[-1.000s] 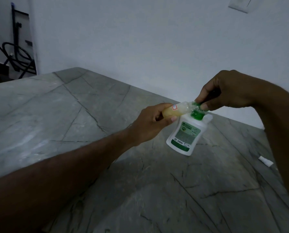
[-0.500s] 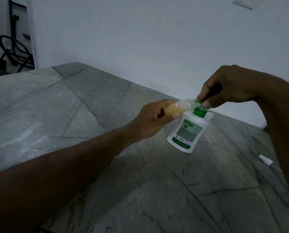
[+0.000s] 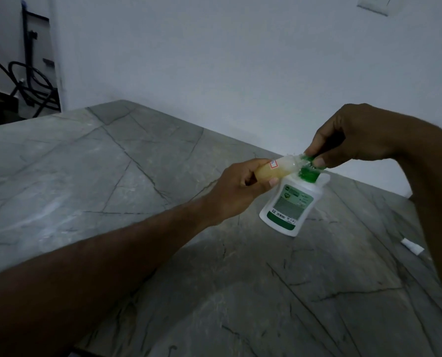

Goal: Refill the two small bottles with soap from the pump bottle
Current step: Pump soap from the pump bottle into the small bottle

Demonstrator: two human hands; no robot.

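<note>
A white pump bottle [image 3: 290, 204] with a green label and green pump head [image 3: 308, 171] stands on the grey stone table [image 3: 111, 176]. My left hand [image 3: 240, 189] grips a small clear bottle [image 3: 353, 169], partly filled with yellowish soap, held sideways with its mouth at the pump spout. My right hand [image 3: 351, 136] is curled over the green pump head, fingertips on its top. A second small bottle is not visible.
A small white cap or tube [image 3: 411, 246] lies on the table at the right, near my right forearm. A white wall runs close behind the pump bottle. Dark cables and a stand [image 3: 29, 81] sit beyond the table's far left corner.
Both hands and both bottles keep the same pose at the pump. The view has shifted slightly; the small bottle stays at the spout.
</note>
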